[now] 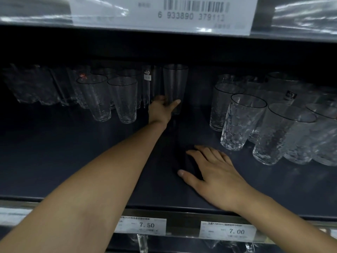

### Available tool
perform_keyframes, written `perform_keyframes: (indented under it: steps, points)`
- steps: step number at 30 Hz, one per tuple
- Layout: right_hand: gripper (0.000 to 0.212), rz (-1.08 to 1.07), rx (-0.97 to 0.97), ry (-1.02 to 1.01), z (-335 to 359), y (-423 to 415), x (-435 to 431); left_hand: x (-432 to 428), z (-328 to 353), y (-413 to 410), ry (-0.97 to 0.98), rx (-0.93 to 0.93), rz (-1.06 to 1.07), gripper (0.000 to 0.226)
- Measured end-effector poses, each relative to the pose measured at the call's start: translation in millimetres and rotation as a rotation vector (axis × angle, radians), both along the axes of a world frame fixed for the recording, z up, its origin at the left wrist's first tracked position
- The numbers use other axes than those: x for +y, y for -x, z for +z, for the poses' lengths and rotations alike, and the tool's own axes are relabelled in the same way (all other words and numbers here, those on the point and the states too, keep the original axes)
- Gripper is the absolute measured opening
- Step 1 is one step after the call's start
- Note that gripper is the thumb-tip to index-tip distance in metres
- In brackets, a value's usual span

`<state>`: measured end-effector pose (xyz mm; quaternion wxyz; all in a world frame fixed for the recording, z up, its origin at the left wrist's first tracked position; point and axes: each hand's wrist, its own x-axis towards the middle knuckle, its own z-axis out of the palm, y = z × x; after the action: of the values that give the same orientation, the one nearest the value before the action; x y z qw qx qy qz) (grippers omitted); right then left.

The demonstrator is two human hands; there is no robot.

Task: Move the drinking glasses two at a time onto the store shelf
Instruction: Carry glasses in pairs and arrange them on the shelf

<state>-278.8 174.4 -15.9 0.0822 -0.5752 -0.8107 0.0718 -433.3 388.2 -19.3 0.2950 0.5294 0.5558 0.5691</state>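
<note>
Held glass: a tall smooth drinking glass (174, 86) stands upright deep on the dark shelf (54, 152), at the right end of the left-hand group, its base on the shelf floor.
Left hand: the left hand (161, 109) is stretched far in, arm nearly straight, fingers curled round the lower part of the glass, thumb laid across its front; the fingers behind the glass are hard to make out.
Right hand: the right hand (212, 175) rests palm-down on the bare middle of the shelf, fingers spread and slightly bent, thumb out to the left, holding nothing.
Left group: textured tumblers (109, 98) stand upright in rows left of the held glass; those further left fade into shadow.
Right group: dimpled glasses (242, 123) stand upright to the right, well apart from the held glass, with a gap of bare shelf between; the outermost are cut off by the frame edge.
Shelf front: a metal rail (182, 216) carries price tags reading 7.50 (146, 225) and 7.00 (236, 231).
Above: the upper shelf edge bears a barcode label (191, 11).
Below: glassware on the lower shelf is barely visible.
</note>
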Motion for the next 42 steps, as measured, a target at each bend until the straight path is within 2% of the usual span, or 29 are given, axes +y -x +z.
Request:
perform_keyframes:
  steps: [21, 29, 42]
  points:
    - [0.089, 0.003, -0.008, -0.042, -8, -1, 4, 19, -2, -2, -0.054, 0.128, -0.01, 0.045]
    - [0.088, 0.005, -0.007, -0.036, -7, -1, 4, 22, -1, -3, -0.046, 0.18, 0.029, 0.048]
    - [0.084, 0.003, 0.003, -0.033, -7, -1, 4, 20, 0, -2, -0.027, 0.165, 0.061, 0.048]
